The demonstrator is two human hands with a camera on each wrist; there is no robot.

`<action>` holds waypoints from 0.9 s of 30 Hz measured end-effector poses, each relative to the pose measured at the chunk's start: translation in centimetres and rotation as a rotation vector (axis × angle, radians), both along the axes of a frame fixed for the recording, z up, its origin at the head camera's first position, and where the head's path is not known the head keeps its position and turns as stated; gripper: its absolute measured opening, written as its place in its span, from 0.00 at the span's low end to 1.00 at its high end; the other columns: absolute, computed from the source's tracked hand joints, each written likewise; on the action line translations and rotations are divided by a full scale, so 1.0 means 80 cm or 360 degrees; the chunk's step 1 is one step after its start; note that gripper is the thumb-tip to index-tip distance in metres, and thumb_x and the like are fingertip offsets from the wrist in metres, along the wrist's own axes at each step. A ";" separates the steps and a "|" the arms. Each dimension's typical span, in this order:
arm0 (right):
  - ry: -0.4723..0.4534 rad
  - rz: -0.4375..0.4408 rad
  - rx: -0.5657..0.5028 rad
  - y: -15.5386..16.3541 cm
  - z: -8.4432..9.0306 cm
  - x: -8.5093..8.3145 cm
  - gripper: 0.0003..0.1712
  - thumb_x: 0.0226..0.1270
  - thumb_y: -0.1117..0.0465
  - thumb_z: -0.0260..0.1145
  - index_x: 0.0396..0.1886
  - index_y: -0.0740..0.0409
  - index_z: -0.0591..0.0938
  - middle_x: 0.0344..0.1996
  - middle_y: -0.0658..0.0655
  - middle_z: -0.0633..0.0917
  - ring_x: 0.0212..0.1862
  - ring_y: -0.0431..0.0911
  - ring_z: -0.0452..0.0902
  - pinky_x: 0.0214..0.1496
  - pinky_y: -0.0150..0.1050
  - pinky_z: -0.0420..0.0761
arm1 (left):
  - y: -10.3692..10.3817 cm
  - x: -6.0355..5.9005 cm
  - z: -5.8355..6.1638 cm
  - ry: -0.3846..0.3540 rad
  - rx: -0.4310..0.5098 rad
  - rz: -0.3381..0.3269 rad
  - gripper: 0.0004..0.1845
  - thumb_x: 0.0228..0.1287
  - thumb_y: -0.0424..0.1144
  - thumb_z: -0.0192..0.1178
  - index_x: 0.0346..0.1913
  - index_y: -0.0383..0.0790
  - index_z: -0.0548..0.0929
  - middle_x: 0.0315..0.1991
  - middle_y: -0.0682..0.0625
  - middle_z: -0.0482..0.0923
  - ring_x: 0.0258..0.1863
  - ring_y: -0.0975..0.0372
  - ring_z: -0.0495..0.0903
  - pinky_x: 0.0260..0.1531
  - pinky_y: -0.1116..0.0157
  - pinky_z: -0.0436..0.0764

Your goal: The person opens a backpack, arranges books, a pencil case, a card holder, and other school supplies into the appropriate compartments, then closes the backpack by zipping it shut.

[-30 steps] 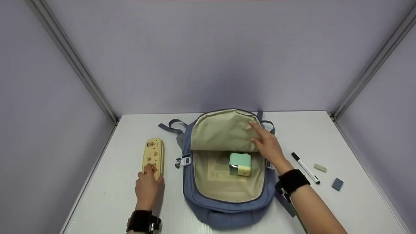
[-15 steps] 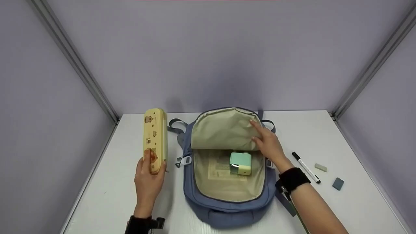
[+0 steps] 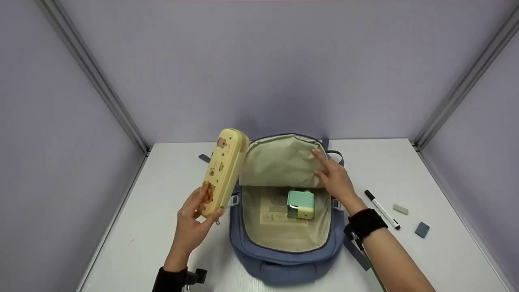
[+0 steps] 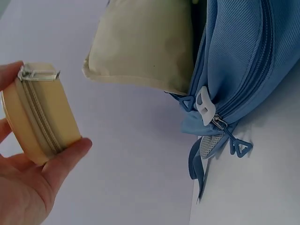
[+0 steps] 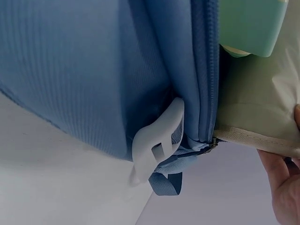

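A blue backpack [image 3: 284, 259] lies open on the white table [image 3: 405, 170], its beige lining showing. Inside it sits a small mint-green and cream box [image 3: 300, 204]. My left hand [image 3: 194, 227] grips the lower end of a yellow zipped pencil case [image 3: 224, 170] with bear prints and holds it tilted in the air over the bag's left edge. The left wrist view shows the case's end [image 4: 40, 112] between thumb and fingers. My right hand [image 3: 334, 178] holds up the beige front flap [image 3: 279, 162] of the bag, fingers pressed on its right side.
To the right of the bag lie a black and white marker [image 3: 382, 209], a pale eraser [image 3: 400, 209] and a grey-blue eraser [image 3: 421, 229]. Lilac walls with metal corner posts close in the table on three sides. The bag's white buckle [image 5: 157, 140] and straps hang at its sides.
My left hand has lifted the pencil case off the table at the left and carried it right and up, tilting it toward the open bag. The right hand has kept the flap up.
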State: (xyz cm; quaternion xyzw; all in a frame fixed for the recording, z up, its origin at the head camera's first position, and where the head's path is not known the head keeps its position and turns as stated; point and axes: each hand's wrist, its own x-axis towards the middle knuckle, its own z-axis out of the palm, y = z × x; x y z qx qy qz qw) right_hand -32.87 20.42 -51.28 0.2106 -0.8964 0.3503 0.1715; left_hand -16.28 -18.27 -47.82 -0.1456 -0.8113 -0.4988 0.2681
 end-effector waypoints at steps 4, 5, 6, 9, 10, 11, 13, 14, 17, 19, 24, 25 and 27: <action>-0.0001 -0.0007 -0.0004 0.000 0.001 -0.001 0.40 0.64 0.66 0.69 0.73 0.40 0.67 0.53 0.67 0.80 0.55 0.61 0.76 0.58 0.57 0.72 | 0.006 0.009 0.018 -0.0095 -0.0073 -0.0211 0.37 0.50 0.25 0.72 0.66 0.27 0.71 0.60 0.33 0.73 0.47 0.52 0.77 0.35 0.65 0.81; -0.0002 -0.0008 -0.0006 0.001 0.002 -0.001 0.40 0.64 0.66 0.69 0.73 0.40 0.67 0.54 0.67 0.80 0.55 0.61 0.76 0.58 0.57 0.71 | 0.005 0.009 0.020 -0.0137 -0.0079 -0.0266 0.37 0.50 0.25 0.72 0.66 0.28 0.72 0.60 0.33 0.73 0.48 0.52 0.77 0.35 0.65 0.81; -0.0002 -0.0007 -0.0010 0.000 0.002 -0.001 0.40 0.64 0.66 0.69 0.73 0.40 0.67 0.54 0.67 0.80 0.56 0.61 0.76 0.59 0.57 0.71 | 0.005 0.010 0.021 -0.0184 -0.0086 -0.0323 0.36 0.51 0.26 0.72 0.66 0.29 0.72 0.60 0.33 0.72 0.49 0.51 0.77 0.36 0.64 0.80; -0.0003 0.0000 -0.0018 0.001 0.003 -0.001 0.40 0.64 0.66 0.69 0.73 0.40 0.68 0.55 0.67 0.80 0.56 0.61 0.75 0.59 0.57 0.71 | -0.002 0.006 0.013 -0.0328 -0.0133 -0.0489 0.35 0.53 0.30 0.72 0.66 0.34 0.74 0.62 0.37 0.72 0.53 0.51 0.76 0.43 0.63 0.78; -0.0003 -0.0001 -0.0022 0.001 0.003 -0.001 0.40 0.64 0.66 0.69 0.73 0.40 0.68 0.56 0.66 0.79 0.56 0.61 0.75 0.59 0.57 0.71 | -0.004 0.003 0.007 -0.0383 -0.0150 -0.0543 0.35 0.54 0.32 0.72 0.67 0.37 0.74 0.63 0.39 0.72 0.54 0.51 0.75 0.45 0.62 0.77; -0.0003 -0.0004 -0.0025 0.001 0.003 -0.001 0.40 0.64 0.66 0.69 0.73 0.40 0.68 0.56 0.66 0.79 0.57 0.61 0.75 0.59 0.57 0.71 | -0.007 0.001 0.001 -0.0439 -0.0169 -0.0600 0.35 0.55 0.34 0.72 0.67 0.40 0.74 0.64 0.41 0.71 0.55 0.51 0.75 0.47 0.61 0.77; -0.0003 -0.0015 -0.0028 0.001 0.003 -0.001 0.40 0.63 0.66 0.69 0.73 0.40 0.68 0.56 0.66 0.79 0.56 0.61 0.75 0.59 0.56 0.71 | -0.012 -0.004 -0.011 -0.0520 -0.0264 -0.0663 0.35 0.56 0.39 0.72 0.68 0.46 0.74 0.65 0.44 0.71 0.59 0.51 0.73 0.51 0.57 0.74; -0.0003 -0.0021 -0.0029 0.001 0.003 -0.001 0.40 0.63 0.66 0.69 0.73 0.40 0.68 0.56 0.65 0.79 0.56 0.61 0.75 0.59 0.56 0.71 | -0.014 -0.007 -0.018 -0.0553 -0.0321 -0.0679 0.35 0.56 0.42 0.72 0.68 0.50 0.74 0.65 0.46 0.71 0.60 0.51 0.72 0.51 0.56 0.74; -0.0003 -0.0039 -0.0024 -0.001 0.004 -0.001 0.39 0.63 0.66 0.70 0.72 0.40 0.69 0.53 0.65 0.80 0.55 0.60 0.76 0.57 0.56 0.73 | -0.014 -0.005 -0.021 -0.0641 -0.0493 -0.0676 0.34 0.56 0.47 0.70 0.67 0.53 0.75 0.64 0.44 0.72 0.58 0.51 0.73 0.50 0.54 0.74; 0.0004 -0.0040 -0.0021 -0.001 0.004 -0.001 0.39 0.63 0.66 0.70 0.72 0.40 0.69 0.51 0.65 0.81 0.54 0.60 0.77 0.55 0.56 0.74 | -0.014 -0.004 -0.024 -0.0691 -0.0569 -0.0653 0.33 0.56 0.49 0.69 0.67 0.52 0.76 0.61 0.45 0.75 0.54 0.53 0.76 0.48 0.54 0.74; 0.0028 -0.0037 -0.0016 -0.001 0.004 -0.001 0.39 0.63 0.66 0.70 0.73 0.40 0.68 0.52 0.65 0.81 0.54 0.60 0.77 0.56 0.56 0.73 | -0.010 -0.005 -0.028 -0.0765 -0.0657 -0.0558 0.33 0.57 0.51 0.68 0.66 0.46 0.77 0.53 0.48 0.80 0.46 0.58 0.78 0.45 0.56 0.75; 0.0030 -0.0038 -0.0013 0.000 0.003 -0.002 0.40 0.63 0.66 0.70 0.73 0.39 0.68 0.52 0.65 0.81 0.54 0.60 0.76 0.57 0.56 0.73 | -0.008 -0.005 -0.029 -0.0762 -0.0676 -0.0529 0.33 0.57 0.52 0.68 0.65 0.45 0.77 0.52 0.49 0.80 0.45 0.58 0.78 0.44 0.56 0.75; 0.0027 -0.0034 -0.0014 0.000 0.003 -0.002 0.40 0.64 0.65 0.69 0.73 0.38 0.68 0.54 0.65 0.80 0.55 0.60 0.76 0.57 0.56 0.73 | -0.002 -0.007 -0.029 -0.0746 -0.0716 -0.0468 0.32 0.57 0.52 0.68 0.64 0.44 0.78 0.50 0.48 0.81 0.42 0.58 0.78 0.42 0.56 0.76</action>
